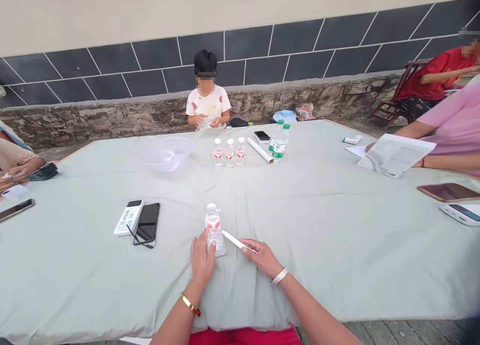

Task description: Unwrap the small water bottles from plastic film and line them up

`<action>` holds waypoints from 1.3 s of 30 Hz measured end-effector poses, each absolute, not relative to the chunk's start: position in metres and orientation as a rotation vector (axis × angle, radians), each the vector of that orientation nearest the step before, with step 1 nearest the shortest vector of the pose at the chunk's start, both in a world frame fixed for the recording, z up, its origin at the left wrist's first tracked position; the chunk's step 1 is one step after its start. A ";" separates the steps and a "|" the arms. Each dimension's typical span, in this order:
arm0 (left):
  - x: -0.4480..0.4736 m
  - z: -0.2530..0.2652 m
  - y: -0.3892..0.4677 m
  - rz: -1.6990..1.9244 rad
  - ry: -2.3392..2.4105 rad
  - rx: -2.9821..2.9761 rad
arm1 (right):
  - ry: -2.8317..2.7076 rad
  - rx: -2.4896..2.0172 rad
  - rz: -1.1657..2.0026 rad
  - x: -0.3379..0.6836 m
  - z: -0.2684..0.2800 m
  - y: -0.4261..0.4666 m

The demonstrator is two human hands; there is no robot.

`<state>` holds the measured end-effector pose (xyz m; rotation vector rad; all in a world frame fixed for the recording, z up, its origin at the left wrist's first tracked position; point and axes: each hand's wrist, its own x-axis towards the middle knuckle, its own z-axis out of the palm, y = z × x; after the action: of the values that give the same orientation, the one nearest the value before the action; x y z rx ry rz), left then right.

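Observation:
A small clear water bottle [214, 226] with a white cap and a red-marked label is in front of me on the cloth, its cap end away from me. My left hand [202, 257] grips its lower left side, thumb and fingers against the plastic. Between the thumb and fingers of my right hand [260, 256] is a slim white pen-like stick [233, 239]. Its far end points at the bottle's right side, very near it; whether they touch I cannot tell.
A grey-green cloth covers the table [318, 245]. Left lie a power bank [128, 218] and a phone [148, 222]. Farther back are a clear basin [167, 154], three small bottles [229, 153], a paper roll [260, 150] and two green-capped bottles [279, 142]. Other people sit around the table.

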<state>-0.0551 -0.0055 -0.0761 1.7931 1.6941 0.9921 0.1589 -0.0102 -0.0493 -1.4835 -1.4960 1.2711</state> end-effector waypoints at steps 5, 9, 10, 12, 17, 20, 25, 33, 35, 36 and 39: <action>-0.055 -0.071 -0.008 1.008 1.684 1.788 | -1.570 -1.375 1.485 0.182 -0.037 -0.023; -0.055 -0.070 -0.008 0.986 1.686 1.779 | -1.665 -1.293 1.808 0.199 -0.022 -0.015; -0.055 -0.070 -0.008 0.981 1.690 1.780 | -1.647 -1.276 1.856 0.201 -0.020 -0.011; -0.055 -0.069 -0.008 0.974 1.694 1.785 | -1.503 -1.293 1.791 0.201 -0.018 -0.001; -0.055 -0.067 -0.008 0.950 1.682 1.819 | -1.300 -1.685 1.021 0.171 -0.027 0.041; -0.055 -0.067 -0.008 0.939 1.681 1.826 | -1.503 -1.893 0.573 0.152 -0.038 0.058; -0.056 -0.068 -0.008 0.958 1.669 1.825 | -1.726 -2.200 0.228 0.145 -0.050 0.056; -0.057 -0.069 -0.007 1.051 1.649 1.656 | -1.727 -1.790 0.740 0.111 -0.037 0.031; -0.060 -0.071 -0.006 1.133 1.684 1.519 | -1.684 -1.700 0.976 0.093 -0.038 0.029; -0.062 -0.073 -0.006 1.176 1.704 1.444 | -1.674 -1.660 1.010 0.084 -0.039 0.029; -0.066 -0.073 -0.006 1.251 1.711 1.287 | -1.693 -1.473 0.970 0.065 -0.045 0.030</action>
<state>-0.0665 -0.0064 -0.0731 1.2869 1.7108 1.2514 0.0655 0.0301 -0.0451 -1.4730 -1.6928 0.9696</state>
